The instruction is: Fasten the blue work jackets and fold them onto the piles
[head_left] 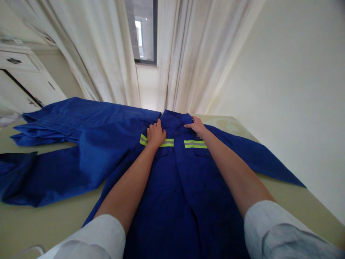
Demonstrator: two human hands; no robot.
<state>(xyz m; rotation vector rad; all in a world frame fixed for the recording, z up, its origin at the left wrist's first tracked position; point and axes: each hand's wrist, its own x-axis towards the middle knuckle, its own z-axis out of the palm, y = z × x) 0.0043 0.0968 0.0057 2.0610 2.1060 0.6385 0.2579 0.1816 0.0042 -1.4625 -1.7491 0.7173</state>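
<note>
A dark blue work jacket [164, 176] lies spread front side up, with its collar [175, 120] at the far end. Yellow-green reflective strips [196, 144] cross its chest. My left hand [156, 133] rests on the chest beside the collar, back upward, with its fingers laid out over the cloth. On the other side of the collar, my right hand [197, 126] grips the shoulder, thumb on top and the other fingers partly hidden. One sleeve [61, 172] stretches bent to the left. The other sleeve [250, 151] runs out to the right, partly behind my right forearm.
Folded blue clothing [88, 109] lies at the back left, touching the jacket. Both are on a pale green table [285, 201]. Light curtains [107, 46] and a window [144, 32] are behind it. A white cabinet [24, 75] stands left, a plain wall [291, 90] right.
</note>
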